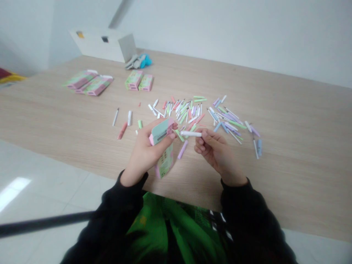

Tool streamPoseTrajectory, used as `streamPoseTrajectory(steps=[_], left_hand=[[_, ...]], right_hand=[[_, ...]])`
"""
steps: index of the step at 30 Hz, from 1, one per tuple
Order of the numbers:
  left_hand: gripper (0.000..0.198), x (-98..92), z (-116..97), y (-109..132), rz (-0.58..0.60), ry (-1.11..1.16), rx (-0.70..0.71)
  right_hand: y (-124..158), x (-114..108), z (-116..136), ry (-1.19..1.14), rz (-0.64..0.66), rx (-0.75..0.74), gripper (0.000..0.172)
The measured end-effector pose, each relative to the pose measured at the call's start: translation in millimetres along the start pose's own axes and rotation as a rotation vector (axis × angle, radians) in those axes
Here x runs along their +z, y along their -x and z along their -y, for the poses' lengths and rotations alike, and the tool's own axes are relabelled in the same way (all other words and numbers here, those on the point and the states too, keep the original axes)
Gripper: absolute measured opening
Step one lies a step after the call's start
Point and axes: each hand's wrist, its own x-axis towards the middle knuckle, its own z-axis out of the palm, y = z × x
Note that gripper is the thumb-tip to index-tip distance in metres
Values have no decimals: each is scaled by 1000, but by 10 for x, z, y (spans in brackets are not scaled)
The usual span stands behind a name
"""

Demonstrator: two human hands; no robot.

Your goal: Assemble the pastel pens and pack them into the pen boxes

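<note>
As framed, left grip (pixel 144 152): clamped on pastel card carton (pixel 161 132), flap hanging.
Right grip (pixel 216 152): pinched on white stick (pixel 190 134).
Handling: both looked light; stick slippery, best held mid-length.

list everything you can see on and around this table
wood-grain table: one, pale brown, under everything
pastel pen-like sticks: too many to count, white, pink, green, blue, lilac, scattered mid-table
pink-and-green cartons: four or five, far side of table
cloth bundle: one, grey and blue, far table edge
white box: one, white, beyond far table edge
black rod: one, black, lower left
floor tiles: several, white, below table
held carton: one, pink and mint green, in left hand
white stick: one, white, in right hand
left hand: one, holding carton
right hand: one, pinching stick
sleeves: two, black, on both arms
</note>
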Motion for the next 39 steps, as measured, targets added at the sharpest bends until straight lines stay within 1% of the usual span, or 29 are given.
streamPoseTrajectory(steps=[4,7,10,15,18,22,24,27,29,31,33,34,36,39], left_hand=[[32,80,-38,-4,29,-18,-18],[33,98,-37,17,-15,-38,-31],[28,90,-43,27,-63,-91,-21],[12,75,-103,8,-78,-206,-11],[8,74,-120,6,-104,-231,-9],[8,75,-111,16,-110,-248,15],[11,69,-106,21,-140,-244,13],[17,46,-105,33,-161,-207,9],[17,25,-110,50,-149,-197,59],[13,9,-118,72,-116,-235,163],[12,1,-125,96,-49,-280,290],[15,2,-127,108,-12,-287,351],[22,12,-126,132,35,-267,441],[30,45,-114,177,47,-263,493]], right_hand=[[-3,66,-32,49,38,-31,21],[-5,94,-68,43,50,-17,21],[-11,103,-117,-11,42,51,20],[-34,66,-179,-160,4,195,14],[-46,27,-177,-231,-23,237,8],[-54,4,-164,-256,-63,244,6],[-60,-8,-167,-245,-83,232,4],[-78,-57,-167,-216,-114,214,5],[-88,-103,-134,-183,-131,200,5],[-78,-128,-42,-121,-146,127,4],[-24,-92,125,3,-124,-11,6],[23,-42,233,95,-93,-90,6],[149,120,479,314,-25,-244,4],[344,456,823,675,43,-463,8]])
